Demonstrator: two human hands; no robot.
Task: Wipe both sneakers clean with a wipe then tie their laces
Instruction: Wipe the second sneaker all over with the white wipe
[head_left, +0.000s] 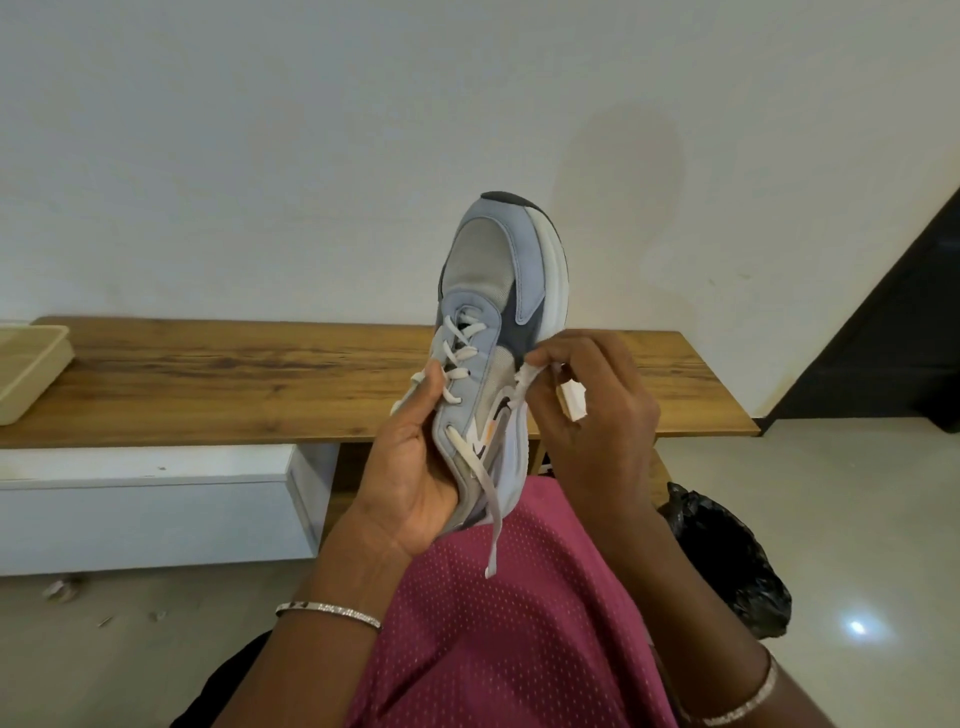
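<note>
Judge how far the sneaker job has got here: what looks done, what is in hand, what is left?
Done: whether the sneaker was wiped cannot be told. In hand: the left hand grips it while the right hand pinches one lace end; the other lace end hangs loose. Left: tying this knot, plus the second sneaker, not in view.

Pale blue-grey sneaker (498, 291) with white laces (460, 358), pink dotted fabric (519, 623), brown wood-grain bench (234, 379), black bag (727, 556).

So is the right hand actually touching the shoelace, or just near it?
Touching. The head view shows the right hand pinching the end of a white lace between thumb and fingers, beside the sneaker.
</note>
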